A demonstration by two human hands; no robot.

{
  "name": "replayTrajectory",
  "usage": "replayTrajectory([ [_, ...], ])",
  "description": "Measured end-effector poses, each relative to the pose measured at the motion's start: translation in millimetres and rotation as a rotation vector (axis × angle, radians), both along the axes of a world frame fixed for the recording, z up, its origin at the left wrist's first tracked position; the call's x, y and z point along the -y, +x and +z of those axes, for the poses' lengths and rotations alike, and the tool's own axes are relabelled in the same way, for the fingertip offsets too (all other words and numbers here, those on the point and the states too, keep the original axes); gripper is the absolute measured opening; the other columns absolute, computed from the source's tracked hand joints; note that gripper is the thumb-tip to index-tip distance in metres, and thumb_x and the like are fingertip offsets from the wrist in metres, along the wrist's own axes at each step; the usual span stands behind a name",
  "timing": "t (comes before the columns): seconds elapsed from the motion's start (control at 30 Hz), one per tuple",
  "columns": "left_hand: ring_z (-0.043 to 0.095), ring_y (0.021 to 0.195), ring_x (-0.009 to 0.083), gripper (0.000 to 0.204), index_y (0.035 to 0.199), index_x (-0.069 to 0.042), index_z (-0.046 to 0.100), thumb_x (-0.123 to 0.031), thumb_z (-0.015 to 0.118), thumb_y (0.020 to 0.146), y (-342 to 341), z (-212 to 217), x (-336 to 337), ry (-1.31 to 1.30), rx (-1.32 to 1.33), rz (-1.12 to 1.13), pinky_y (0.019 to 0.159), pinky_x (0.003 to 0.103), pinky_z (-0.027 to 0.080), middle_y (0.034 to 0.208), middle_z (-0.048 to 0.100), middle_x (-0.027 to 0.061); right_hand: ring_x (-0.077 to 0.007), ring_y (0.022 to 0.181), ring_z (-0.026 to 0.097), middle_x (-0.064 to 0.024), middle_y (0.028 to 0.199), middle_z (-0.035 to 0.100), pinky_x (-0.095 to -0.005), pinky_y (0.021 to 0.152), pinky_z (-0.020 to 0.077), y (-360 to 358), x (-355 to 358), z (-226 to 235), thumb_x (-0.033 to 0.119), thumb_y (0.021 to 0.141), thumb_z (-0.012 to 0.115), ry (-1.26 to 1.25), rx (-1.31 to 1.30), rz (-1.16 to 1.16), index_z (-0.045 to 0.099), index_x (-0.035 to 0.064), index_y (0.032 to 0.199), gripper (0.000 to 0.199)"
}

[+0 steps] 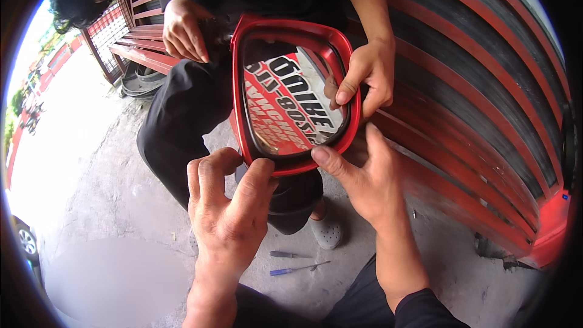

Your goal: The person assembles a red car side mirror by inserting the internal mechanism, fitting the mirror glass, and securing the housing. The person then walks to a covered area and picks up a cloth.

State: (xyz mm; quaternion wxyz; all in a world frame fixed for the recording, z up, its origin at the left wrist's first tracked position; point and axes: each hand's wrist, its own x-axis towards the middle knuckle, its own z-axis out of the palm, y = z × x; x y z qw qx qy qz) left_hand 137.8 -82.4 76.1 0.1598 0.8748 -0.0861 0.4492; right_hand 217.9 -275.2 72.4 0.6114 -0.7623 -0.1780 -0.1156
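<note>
A red car side mirror (241, 97) stands upright in the middle, its glass reflecting a sign. My left hand (228, 206) has bent fingers against the lower left of its rim. At the lower right corner, my right hand (368, 191) presses its thumb on the rim, with the other fingers partly behind the housing. Across from me, a person in dark clothes grips the mirror's right side with one hand (367, 76). That person's other hand (184, 29) hangs bent by the mirror's mounting end, where a dark part is hard to make out.
Two screwdrivers, one dark-handled (283, 254) and one blue-handled (284, 271), lie on the concrete floor (133, 206) below. Red and black slats (480, 79) rise at the right. The other person's knee (176, 121) and grey clog (327, 231) are close beneath the mirror.
</note>
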Motion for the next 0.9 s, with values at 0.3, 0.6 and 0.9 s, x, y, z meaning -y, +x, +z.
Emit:
replayTrajectory([
  [0.3,0.066,0.101,0.0312,0.041,0.111,-0.006,0.073,-0.001,0.087,0.072,5,-8,-28,-0.168,0.043,-0.009,0.084,0.042,0.055,0.112,0.065,0.0144,-0.0361,0.127,0.059,-0.0110,0.130,0.067,-0.0510,0.105,0.0494,7,-18,90,0.028,0.056,0.097,-0.840,0.983,-0.085,0.072,0.0087,0.122,0.073],
  [0.6,0.069,0.103,0.0300,0.041,0.111,-0.007,0.073,0.001,0.087,0.073,17,-23,-48,-0.371,0.053,-0.129,0.085,0.040,0.057,0.113,0.064,0.0137,-0.0337,0.116,0.063,-0.0124,0.125,0.062,-0.0519,0.102,0.0506,30,-65,127,0.020,0.058,0.093,-1.110,1.176,0.327,0.066,0.0103,0.120,0.068],
  [0.9,0.070,0.105,0.0287,0.039,0.112,-0.007,0.073,0.003,0.086,0.076,28,-45,-67,-0.560,0.048,-0.231,0.088,0.040,0.057,0.114,0.065,0.0135,-0.0338,0.107,0.063,-0.0122,0.120,0.058,-0.0510,0.097,0.0508,30,-99,125,0.018,0.056,0.093,-1.122,1.179,0.329,0.063,0.0088,0.113,0.065],
])
